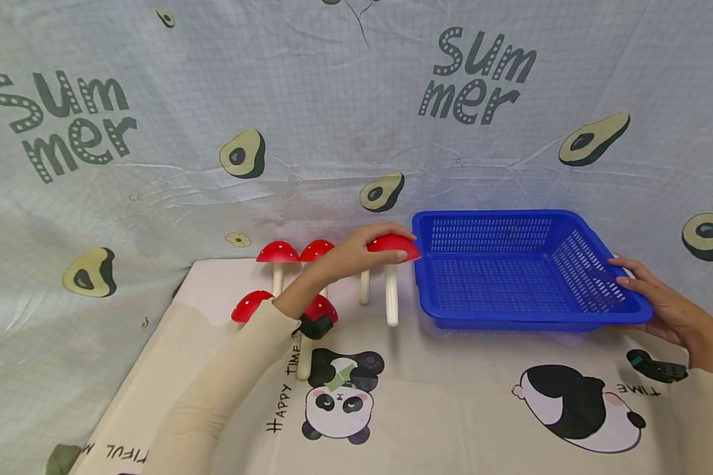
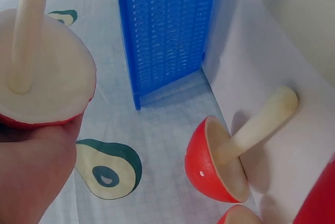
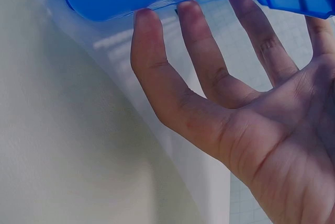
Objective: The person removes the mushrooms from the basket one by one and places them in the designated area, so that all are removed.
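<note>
My left hand grips a toy mushroom by its red, white-dotted cap, the pale stem hanging down just left of the blue basket. In the left wrist view the held mushroom's whitish cap underside shows above the thumb. On the right, my right hand holds the basket's side, fingers at the rim; the right wrist view shows its fingertips against the blue plastic. The basket is rectangular, with slotted walls and a bare mesh floor.
Several more red-capped mushrooms stand at the left of the table, partly hidden by my left arm. One pale stem shows behind the held mushroom. A panda-print cloth covers the table, and an avocado-print sheet hangs behind.
</note>
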A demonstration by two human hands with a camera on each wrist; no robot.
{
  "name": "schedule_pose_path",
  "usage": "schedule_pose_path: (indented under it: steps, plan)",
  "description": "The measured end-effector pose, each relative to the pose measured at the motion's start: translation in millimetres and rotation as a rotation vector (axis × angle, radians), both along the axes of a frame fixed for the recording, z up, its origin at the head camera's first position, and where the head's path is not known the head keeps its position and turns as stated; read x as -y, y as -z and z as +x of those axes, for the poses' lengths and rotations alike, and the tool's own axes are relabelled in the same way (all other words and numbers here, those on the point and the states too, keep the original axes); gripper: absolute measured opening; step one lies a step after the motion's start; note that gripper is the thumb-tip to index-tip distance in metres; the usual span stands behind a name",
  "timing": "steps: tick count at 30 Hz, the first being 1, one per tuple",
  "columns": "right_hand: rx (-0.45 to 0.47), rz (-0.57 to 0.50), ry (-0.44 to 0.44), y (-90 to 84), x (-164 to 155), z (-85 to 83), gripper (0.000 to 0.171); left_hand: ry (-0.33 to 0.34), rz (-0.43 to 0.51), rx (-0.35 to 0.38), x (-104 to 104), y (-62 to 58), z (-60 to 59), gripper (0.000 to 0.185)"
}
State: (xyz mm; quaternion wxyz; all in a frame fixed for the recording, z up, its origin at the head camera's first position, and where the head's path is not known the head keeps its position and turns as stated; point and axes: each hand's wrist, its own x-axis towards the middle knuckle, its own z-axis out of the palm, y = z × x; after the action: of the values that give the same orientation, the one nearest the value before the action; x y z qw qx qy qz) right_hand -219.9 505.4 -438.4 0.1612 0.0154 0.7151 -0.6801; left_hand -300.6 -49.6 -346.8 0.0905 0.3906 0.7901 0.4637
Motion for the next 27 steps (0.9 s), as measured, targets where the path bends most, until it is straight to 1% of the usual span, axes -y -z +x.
schedule_pose_path:
  steps: [7,12,16,22,27]
  plan:
    - [0.000,-0.004,-0.003,0.7,0,-0.6,0.042,0.011,0.017,0.007,7,5.1,0.4,0.039]
    - [0.004,0.013,-0.002,0.8,0,-1.2,0.041,0.005,-0.001,0.023,12,8.9,0.5,0.038]
    - [0.012,0.006,0.005,0.6,0,-1.3,0.042,-0.001,-0.013,0.035,16,10.2,1.4,0.038]
    - [0.002,0.035,0.008,1.3,-1,-1.0,0.042,0.004,-0.020,0.028,19,14.1,0.9,0.039]
    - [0.006,0.020,0.008,1.4,0,-1.3,0.043,-0.005,-0.028,0.013,23,19.1,1.6,0.035]
